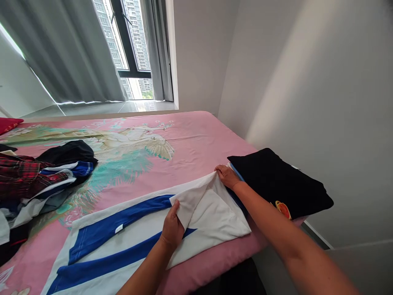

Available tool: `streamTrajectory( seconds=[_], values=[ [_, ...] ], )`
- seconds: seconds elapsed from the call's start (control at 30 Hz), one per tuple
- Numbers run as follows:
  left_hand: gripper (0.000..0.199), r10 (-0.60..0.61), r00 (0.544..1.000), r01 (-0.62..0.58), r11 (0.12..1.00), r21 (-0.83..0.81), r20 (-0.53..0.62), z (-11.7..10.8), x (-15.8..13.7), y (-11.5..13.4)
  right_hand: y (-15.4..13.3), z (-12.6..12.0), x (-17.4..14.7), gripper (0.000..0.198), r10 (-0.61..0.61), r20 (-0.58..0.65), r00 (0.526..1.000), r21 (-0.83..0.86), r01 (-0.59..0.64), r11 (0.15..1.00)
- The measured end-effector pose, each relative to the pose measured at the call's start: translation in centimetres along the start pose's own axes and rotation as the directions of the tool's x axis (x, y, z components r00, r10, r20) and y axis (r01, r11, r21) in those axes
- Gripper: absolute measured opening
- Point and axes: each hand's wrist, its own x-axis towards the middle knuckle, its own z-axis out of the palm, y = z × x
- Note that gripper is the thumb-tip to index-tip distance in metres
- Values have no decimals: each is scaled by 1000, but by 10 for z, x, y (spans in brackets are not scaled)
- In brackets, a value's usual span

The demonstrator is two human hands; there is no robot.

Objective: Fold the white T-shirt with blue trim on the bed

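Observation:
A white garment with blue stripes (pixel 123 246) lies spread along the near edge of the bed, a small white tag showing on one stripe. Its right part is partly folded over. My left hand (pixel 173 225) is closed on the folded flap near the middle, thumb on top. At the garment's far right corner, my right hand (pixel 227 176) pinches the cloth. Just beyond my right hand and forearm sits a stack of folded clothes with a black garment (pixel 276 176) on top, which bears an orange fruit-like print.
On the left of the bed lies a loose heap of clothes (pixel 46 180), with red plaid, black, blue and white pieces. A pink patterned bedsheet (pixel 190 143) covers the bed. A wall (pixel 307 102) stands at the right; grey curtains (pixel 61 49) flank a window behind.

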Motion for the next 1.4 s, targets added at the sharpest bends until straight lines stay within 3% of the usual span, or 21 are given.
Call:
streamTrajectory(
  seconds=[0.13,0.33,0.5,0.67,0.77,0.93,1.07,1.2,1.4],
  values=[
    [34,-35,999,34,998,-60,-28,16,-2,2,-3,0,-4,26,-39,-7,999,-11,39,999],
    [36,-5,998,-2,995,-101,-69,18,-3,3,-8,-4,-5,16,-39,-14,999,-44,38,998],
    [33,-28,998,23,996,-91,-52,17,-4,2,-5,-4,-2,31,-18,-5,1000,-29,18,999],
    [30,-3,994,2,1000,-12,-106,16,-4,1,-3,1,0,14,31,5,1000,-46,-31,998],
    [32,-1,996,2,1000,7,-93,13,-3,0,-3,5,-2,20,78,-24,997,-49,-79,996],
    [39,-5,999,4,1000,-15,-45,-1,2,-1,-2,6,-6,18,52,-2,999,-50,-52,997],
    [44,90,996,-90,995,-43,-14,-18,5,-3,-2,3,-4,17,30,-3,1000,-93,-30,995],
    [48,186,981,-188,982,-31,-59,-26,6,-4,-4,-1,-4,18,-4,19,1000,-138,7,990],
    [47,146,989,-148,988,-45,-31,-23,2,-4,-10,-6,-4,15,-26,72,997,-204,40,978]
  ],
)
